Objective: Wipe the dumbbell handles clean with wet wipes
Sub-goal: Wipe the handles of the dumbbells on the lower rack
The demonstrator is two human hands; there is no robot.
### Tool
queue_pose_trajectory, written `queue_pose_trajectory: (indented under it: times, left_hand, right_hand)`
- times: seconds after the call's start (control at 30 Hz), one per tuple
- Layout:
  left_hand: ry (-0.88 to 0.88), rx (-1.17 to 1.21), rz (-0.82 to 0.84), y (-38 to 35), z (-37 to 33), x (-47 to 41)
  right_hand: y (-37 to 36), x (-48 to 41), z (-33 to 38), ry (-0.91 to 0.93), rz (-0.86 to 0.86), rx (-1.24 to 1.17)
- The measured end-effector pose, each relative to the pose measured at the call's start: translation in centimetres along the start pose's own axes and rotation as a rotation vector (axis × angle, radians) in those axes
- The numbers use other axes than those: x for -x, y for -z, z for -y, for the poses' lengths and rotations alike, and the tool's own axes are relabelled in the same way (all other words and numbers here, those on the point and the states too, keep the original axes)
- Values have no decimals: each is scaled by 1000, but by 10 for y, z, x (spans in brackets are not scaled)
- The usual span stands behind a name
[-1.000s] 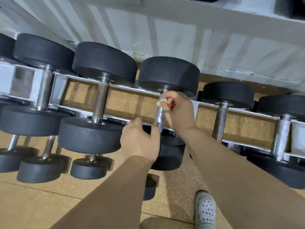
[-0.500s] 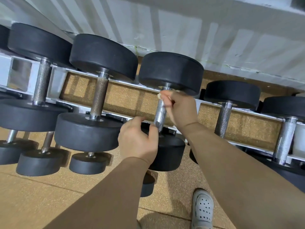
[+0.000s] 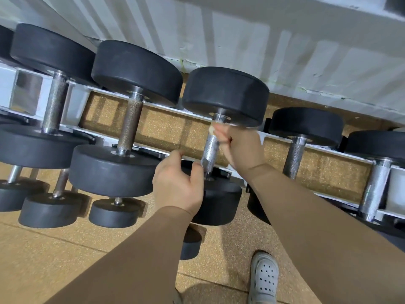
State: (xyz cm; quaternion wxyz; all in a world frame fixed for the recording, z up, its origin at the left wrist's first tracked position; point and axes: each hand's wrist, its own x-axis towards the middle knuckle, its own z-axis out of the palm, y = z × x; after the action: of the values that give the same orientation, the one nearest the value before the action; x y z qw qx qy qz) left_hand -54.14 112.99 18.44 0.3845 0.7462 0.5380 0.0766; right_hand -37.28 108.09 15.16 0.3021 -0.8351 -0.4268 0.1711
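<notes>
A black dumbbell lies across the white rack (image 3: 153, 106), its knurled metal handle (image 3: 210, 150) running between two rubber heads. My right hand (image 3: 238, 145) pinches a small whitish wipe (image 3: 211, 129) against the handle's top, just below the far head (image 3: 225, 95). My left hand (image 3: 177, 183) grips the rim of the near head (image 3: 219, 200), thumb beside the handle's lower end. Most of the wipe is hidden in my fingers.
More black dumbbells rest on the rack to the left (image 3: 129, 128) and right (image 3: 295, 154). Smaller dumbbells (image 3: 50, 207) sit on the lower tier. A grey clog (image 3: 264, 279) stands on the cork floor. A white wall rises behind the rack.
My right hand slid the wipe up the handle toward the far head. My left hand stayed on the near head. The camera shifted slightly.
</notes>
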Motion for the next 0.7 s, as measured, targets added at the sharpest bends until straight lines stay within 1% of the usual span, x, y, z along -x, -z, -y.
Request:
queue_pose_trajectory:
  times: [0.07,0.13,0.2,0.23,0.27,0.3,0.33,0.4,0.43,0.47,0.53,0.57,0.6,0.67,0.7]
  left_hand:
    - [-4,5,-2,0,-1,1]
    - [-3,3,-6,0,-1,1]
    - [3,-2,-6,0,0,1]
    - [10,-2,-2,0,0,1]
    - [19,1,4,0,0,1]
    - [27,7,7,0,0,1]
    - [34,12,7,0,0,1]
    - [37,15,2,-1,0,0]
    - [36,16,-1,-1,0,0]
    - [33,18,-3,-1,0,0]
    - [25,17,-9,-1,2,0]
    - [20,13,-8,-2,2,0]
    - [17,11,-7,-2,2,0]
    - [24,6,-8,-3,2,-1]
    - [30,3,-8,-3,1,-1]
  right_hand:
    - [1,28,-4,25,183,-81]
    - [4,44,-7,89,356,-84]
    - [7,33,-10,199,396,-41]
    - [4,22,-12,219,362,12]
    - [6,7,-9,134,285,32]
    - [1,-7,-10,46,243,4]
    - [-2,-18,-8,-94,181,-37]
    - [-8,-18,-2,-141,42,-121]
    - [-9,-10,-3,-123,10,-116]
    - [-8,1,-1,-113,63,-158]
    - [-11,24,-2,15,242,-153]
    - [-11,32,-1,101,305,-50]
    - [-11,33,-6,142,357,21]
    - [-6,22,-7,184,367,34]
    - [-2,16,-5,154,336,-28]
